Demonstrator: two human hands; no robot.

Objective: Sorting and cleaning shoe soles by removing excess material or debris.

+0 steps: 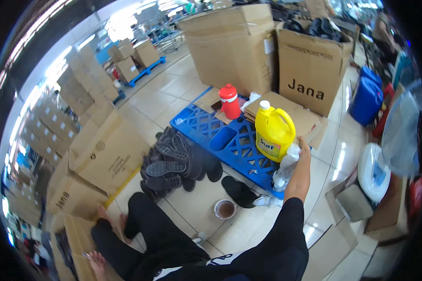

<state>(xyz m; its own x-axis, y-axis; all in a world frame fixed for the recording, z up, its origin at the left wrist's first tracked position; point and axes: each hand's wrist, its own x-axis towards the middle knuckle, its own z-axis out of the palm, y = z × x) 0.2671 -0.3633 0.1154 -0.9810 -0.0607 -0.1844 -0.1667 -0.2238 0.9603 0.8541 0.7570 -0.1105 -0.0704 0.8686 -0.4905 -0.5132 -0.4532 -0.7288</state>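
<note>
My right arm stretches forward, with my right hand [305,146] beside the base of a yellow jug [273,133] with a white cap. White crumpled wrapping [288,161] lies against its wrist side. The fingers are mostly hidden, so their grip is unclear. The jug stands on a blue plastic pallet [199,125], near a red bottle [229,100]. My left hand [96,260] is low at the left, by an open cardboard box [77,232], its fingers apart and seemingly holding nothing. On the floor between lies a heap of dark shoe soles [166,161].
A cup of brown liquid [225,209] stands on the tiles near a black slipper [239,191]. Large cartons [229,51] rise behind the pallet. To the right are a fan [405,131], blue jerrycans [366,100] and a white basin-like object [374,173]. Open cartons [110,150] stand left.
</note>
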